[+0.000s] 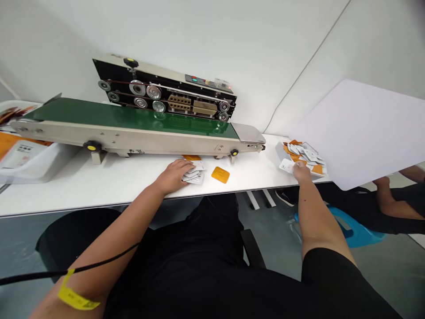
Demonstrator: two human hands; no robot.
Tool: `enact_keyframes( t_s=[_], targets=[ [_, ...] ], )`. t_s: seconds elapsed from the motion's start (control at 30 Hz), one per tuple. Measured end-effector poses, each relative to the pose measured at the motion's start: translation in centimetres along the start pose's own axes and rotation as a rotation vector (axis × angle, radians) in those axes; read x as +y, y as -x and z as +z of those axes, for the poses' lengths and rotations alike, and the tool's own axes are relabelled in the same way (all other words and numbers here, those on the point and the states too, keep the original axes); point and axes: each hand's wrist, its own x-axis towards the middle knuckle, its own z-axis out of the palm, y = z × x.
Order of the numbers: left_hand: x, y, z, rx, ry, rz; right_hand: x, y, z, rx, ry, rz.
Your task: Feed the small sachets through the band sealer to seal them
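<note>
My left hand (174, 176) is closed around the edge of a small stack of white sachets (195, 173) on the table, below the conveyor. Part of an orange sachet (191, 157) shows behind that stack. A single orange sachet (220, 174) lies flat to the right of the stack. Over at the right, my right hand (301, 172) pinches a white sachet (287, 165) at the near side of a white bin (281, 153). Mixed white and orange sachets (310, 154) fill this bin.
A band sealing machine (166, 99) with a green conveyor belt (126, 116) stands along the wall. At the left is a white tub (49, 166) holding orange and white packets. A white panel (365, 128) rises at the right, with another person's arm (395, 206) beyond it.
</note>
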Motion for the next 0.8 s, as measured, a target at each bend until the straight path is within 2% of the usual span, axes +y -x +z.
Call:
enact_keyframes(
  t_s=[0.1,0.27,0.5,0.67,0.8],
  targets=[
    [0.0,0.0,-0.1,-0.018,-0.029,-0.010,-0.1,0.6,1.1,-0.013,0.015,0.009],
    [0.1,-0.1,-0.2,-0.038,-0.039,-0.014,-0.9,4.1,2.3,0.065,-0.010,-0.204],
    [0.2,-0.1,-0.2,-0.051,-0.027,-0.026,-3.8,10.1,1.6,0.072,-0.149,-0.440],
    [0.5,0.0,-0.3,-0.065,-0.006,-0.041,-5.4,11.2,1.5,0.065,-0.279,-0.521],
    [0.8,0.3,-0.3,-0.052,-0.006,-0.024,-5.9,11.3,2.0,-0.007,-0.411,-0.541]
  ],
)
